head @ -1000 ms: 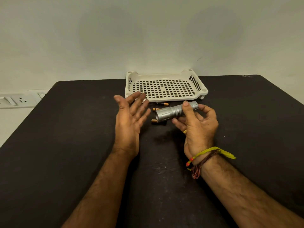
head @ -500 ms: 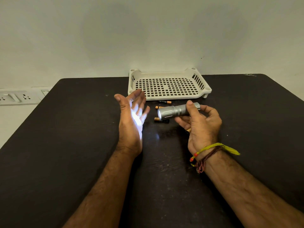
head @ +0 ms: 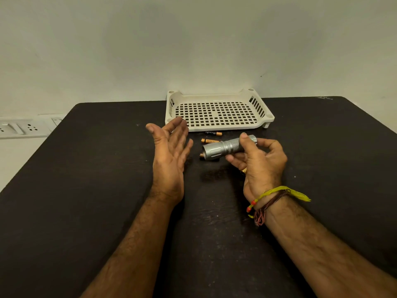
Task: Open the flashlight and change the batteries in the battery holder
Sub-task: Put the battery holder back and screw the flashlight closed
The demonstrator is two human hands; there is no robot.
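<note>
The right hand point(head: 261, 166) has its fingers wrapped around the bumpy grip of the round silver metal flashlight point(head: 225, 147), above the middle of the rough black tabletop point(head: 86, 190). The left hand point(head: 169, 151) is held flat with its fingers spread apart. One small orange and black battery point(head: 209, 140) reads DURACELL. The white plastic tray with square holes point(head: 217, 114) sits at the far edge

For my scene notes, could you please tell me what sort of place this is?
Probably an ordinary indoor room with a makeshift work desk: a dark table against a plain painted wall, a wall switch-and-socket panel, and a white plastic tray.
</note>
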